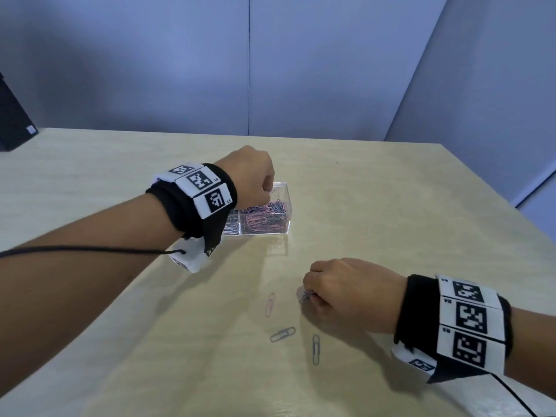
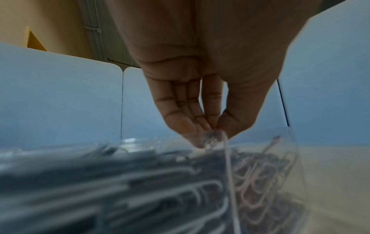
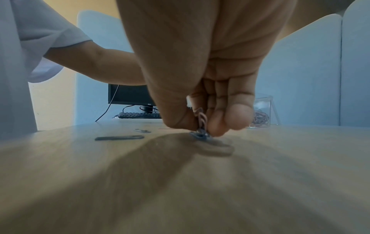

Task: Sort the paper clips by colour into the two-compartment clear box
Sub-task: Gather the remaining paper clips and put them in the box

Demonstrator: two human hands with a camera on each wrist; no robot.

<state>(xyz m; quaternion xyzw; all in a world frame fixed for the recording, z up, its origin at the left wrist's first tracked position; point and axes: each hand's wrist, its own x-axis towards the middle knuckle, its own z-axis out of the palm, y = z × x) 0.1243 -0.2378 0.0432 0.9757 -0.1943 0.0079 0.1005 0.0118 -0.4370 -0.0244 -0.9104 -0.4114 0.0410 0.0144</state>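
My left hand (image 1: pixel 251 176) hangs over the clear two-compartment plastic box (image 1: pixel 264 213). Its fingertips (image 2: pixel 200 126) are bunched against the thumb just above the box's dividing wall, but the wrist view is too blurred for me to tell whether that grip pinches a clip. Directly below it, the right compartment holds a heap of pink and blue-lilac wire paper clips (image 1: pixel 264 216); the left compartment, mostly hidden under my wristband, holds pale clips (image 2: pixel 160 190).

My right hand (image 1: pixel 346 291) is nearer to me, low over the pale wood-grain surface (image 1: pixel 391 206). Its grip is clenched on a small bunch of blue and pink paper clips (image 3: pixel 201 125), thumb against forefinger, with the bunch's lower end at or touching the surface.

Just left of that grip lies a loose pink paper clip (image 1: pixel 270 303). Nearer me than the grip lie a grey-blue paper clip (image 1: pixel 282 334) and a second grey-blue paper clip (image 1: pixel 315 349).

Light blue partition panels (image 1: pixel 301 70) close the far and right sides. Beyond the surface's left side stand a black monitor (image 3: pixel 130 95) and black keyboard (image 3: pixel 140 115).
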